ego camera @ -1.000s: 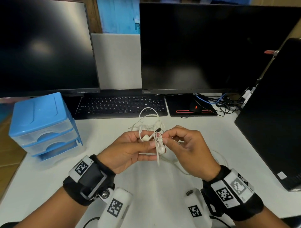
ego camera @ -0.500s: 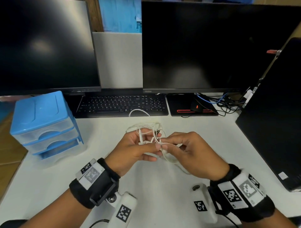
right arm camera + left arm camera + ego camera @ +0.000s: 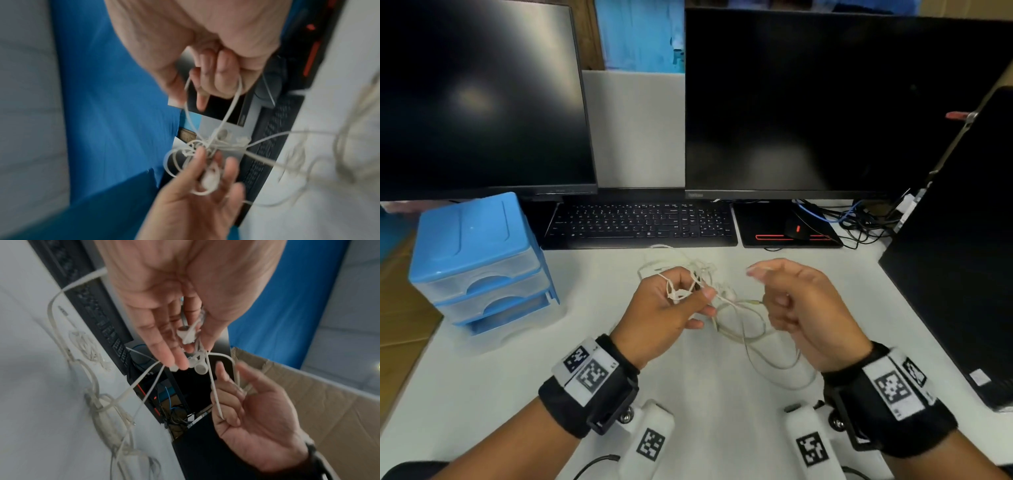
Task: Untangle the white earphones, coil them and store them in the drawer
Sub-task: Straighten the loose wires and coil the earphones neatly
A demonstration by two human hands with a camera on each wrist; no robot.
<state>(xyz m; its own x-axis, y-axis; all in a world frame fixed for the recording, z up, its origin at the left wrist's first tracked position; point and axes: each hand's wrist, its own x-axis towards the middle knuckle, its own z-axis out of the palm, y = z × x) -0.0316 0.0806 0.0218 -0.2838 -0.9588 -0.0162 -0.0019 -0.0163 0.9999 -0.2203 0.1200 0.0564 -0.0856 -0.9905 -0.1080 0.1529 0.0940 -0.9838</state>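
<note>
On white desk, earphones, blue drawers.

Two hands were raised above a desk, the left hand left of the right hand, tangled earphones strung between them. A drawer unit stood to the left. Behind lay a keyboard, with two monitors behind it.

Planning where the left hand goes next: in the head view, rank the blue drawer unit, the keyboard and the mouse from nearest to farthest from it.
From the left hand:
1. Keyboard, just behind it.
2. Blue drawer unit, to its left.
3. Mouse, far right, behind the right hand.
The first two are close.
</note>
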